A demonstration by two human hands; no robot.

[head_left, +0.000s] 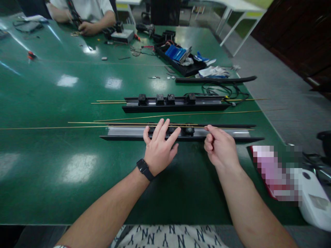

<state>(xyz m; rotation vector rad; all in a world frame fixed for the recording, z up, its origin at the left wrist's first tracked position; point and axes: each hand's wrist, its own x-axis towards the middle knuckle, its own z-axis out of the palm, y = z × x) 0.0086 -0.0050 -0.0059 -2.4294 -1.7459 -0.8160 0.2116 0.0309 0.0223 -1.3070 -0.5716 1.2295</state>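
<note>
My left hand (160, 148), with a black watch on the wrist, is spread over a long black-and-silver channel (124, 131). Its fingertips reach the thin brass rods above the channel; whether they press on them I cannot tell. Small black blocks (189, 129) sit in the channel, some partly hidden by the fingers. My right hand (221, 144) is closed in a pinch on a thin brass rod (51, 127) that runs lengthwise over the channel and far out to the left. A second brass rod (85, 122) lies just behind it.
Behind lies another channel (176, 107) with several black blocks and brass rods. Farther back are a black strip (214, 80), coiled black cable (214, 90), gloves (213, 71) and a black tray (190, 71). A white device (314, 199) stands right. Across the table, a person's hand (88, 28) works.
</note>
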